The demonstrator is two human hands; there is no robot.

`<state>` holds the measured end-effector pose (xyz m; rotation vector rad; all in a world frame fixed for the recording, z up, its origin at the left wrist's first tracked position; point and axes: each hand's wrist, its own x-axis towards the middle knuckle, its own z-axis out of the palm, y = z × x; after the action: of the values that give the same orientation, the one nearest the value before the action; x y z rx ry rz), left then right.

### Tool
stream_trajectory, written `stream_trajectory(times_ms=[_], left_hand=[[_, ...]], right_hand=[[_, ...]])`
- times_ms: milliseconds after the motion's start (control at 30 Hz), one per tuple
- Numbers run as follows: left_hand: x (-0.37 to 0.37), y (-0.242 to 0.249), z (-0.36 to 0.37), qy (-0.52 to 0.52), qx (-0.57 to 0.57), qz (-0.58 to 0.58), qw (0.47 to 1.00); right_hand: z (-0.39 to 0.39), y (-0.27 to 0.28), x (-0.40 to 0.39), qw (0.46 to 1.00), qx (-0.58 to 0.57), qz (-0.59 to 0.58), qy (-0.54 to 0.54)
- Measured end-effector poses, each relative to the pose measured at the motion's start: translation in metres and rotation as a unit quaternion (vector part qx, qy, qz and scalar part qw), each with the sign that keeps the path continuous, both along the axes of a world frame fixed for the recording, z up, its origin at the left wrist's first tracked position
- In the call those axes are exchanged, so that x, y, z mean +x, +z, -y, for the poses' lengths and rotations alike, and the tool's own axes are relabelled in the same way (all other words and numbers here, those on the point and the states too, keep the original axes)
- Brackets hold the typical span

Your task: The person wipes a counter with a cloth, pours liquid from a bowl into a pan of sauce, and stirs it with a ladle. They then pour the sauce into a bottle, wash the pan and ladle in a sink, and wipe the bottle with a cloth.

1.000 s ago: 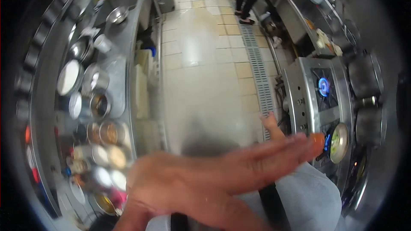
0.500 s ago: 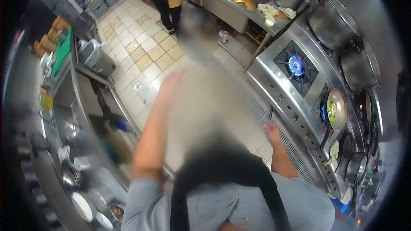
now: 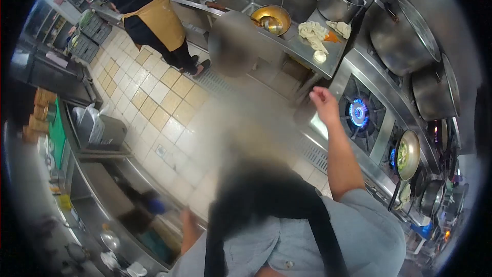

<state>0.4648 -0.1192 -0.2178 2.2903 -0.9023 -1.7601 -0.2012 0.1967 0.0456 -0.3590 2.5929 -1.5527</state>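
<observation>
My right hand (image 3: 325,104) is raised over the near edge of the steel stove (image 3: 346,69), left of a lit burner (image 3: 359,113). Its fingers are loosely bent and partly apart, with nothing visible in them. My left hand (image 3: 189,223) hangs low beside the counter on the left; it is smeared, so its fingers do not show clearly. A frying pan (image 3: 410,151) with chopped green food sits over another flame, its handle pointing toward me. Past my right hand, a golden wok (image 3: 277,18) rests at the sink, near a crumpled cloth (image 3: 312,35).
A co-worker in a tan apron (image 3: 156,18) stands at the sink. Large pots (image 3: 405,36) line the back of the stove. On the left are a grey bin (image 3: 105,131) and a green cutting board (image 3: 59,133). A blur hides the middle of the view.
My viewpoint has moved forward, closer to the sink and co-worker. The right hand has swung up and forward beside the stove; the left has dropped back. The pan remains over its flame.
</observation>
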Motion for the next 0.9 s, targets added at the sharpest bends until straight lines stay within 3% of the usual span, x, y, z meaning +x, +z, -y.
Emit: stream_trajectory(times_ms=[67,133,167,233,300,367,400,467,500,567,600,667,800,867,900], left_hand=[[-0.039,-0.011,0.05,-0.013,-0.008,-0.009,1.0],[-0.118,-0.014,0.112,-0.227,-0.271,-0.063,0.933],[-0.181,0.0,0.156,-0.171,-0.152,-0.081,0.97],[-0.277,-0.027,0.242,-0.334,-0.354,-0.109,0.867],[-0.413,0.069,0.271,-0.346,-0.301,-0.097,0.883],[-0.523,0.154,0.28,-0.378,-0.32,-0.214,0.842],[-0.574,0.214,0.266,-0.374,-0.279,-0.233,0.853],[-0.651,0.252,0.267,-0.372,-0.276,-0.309,0.831],[-0.684,0.261,0.267,-0.398,-0.293,-0.367,0.788],[-0.735,0.307,0.236,-0.396,-0.256,-0.382,0.795],[-0.759,0.32,0.223,-0.386,-0.223,-0.395,0.803],[-0.802,0.302,0.216,-0.399,-0.199,-0.438,0.781],[-0.875,0.295,0.185,-0.497,-0.142,-0.384,0.765],[-0.916,0.277,0.174,-0.568,-0.137,-0.371,0.721],[-0.931,0.297,0.151,-0.547,-0.078,-0.379,0.742]], right_hand=[[0.031,0.015,-0.037,1.0,0.016,-0.008,-0.015],[0.052,0.012,-0.071,0.998,0.024,-0.017,-0.047],[0.065,0.02,-0.083,0.998,0.022,-0.021,-0.056],[0.089,0.044,-0.101,0.987,0.121,-0.032,-0.103],[0.1,0.047,-0.125,0.979,0.155,-0.048,-0.125],[0.113,0.052,-0.151,0.975,0.169,-0.029,-0.144],[0.116,0.043,-0.167,0.974,0.168,-0.026,-0.152],[0.116,0.015,-0.204,0.954,0.203,-0.14,-0.169],[0.118,0.004,-0.22,0.953,0.205,-0.137,-0.176],[0.128,-0.013,-0.248,0.902,0.292,-0.247,-0.2],[0.131,-0.017,-0.26,0.901,0.295,-0.24,-0.209],[0.143,-0.025,-0.282,0.928,0.32,-0.081,-0.171],[0.179,-0.017,-0.31,0.975,0.183,-0.069,-0.104],[0.209,0.005,-0.316,0.988,0.079,-0.022,-0.133],[0.222,0.008,-0.324,0.986,0.081,-0.029,-0.14]])
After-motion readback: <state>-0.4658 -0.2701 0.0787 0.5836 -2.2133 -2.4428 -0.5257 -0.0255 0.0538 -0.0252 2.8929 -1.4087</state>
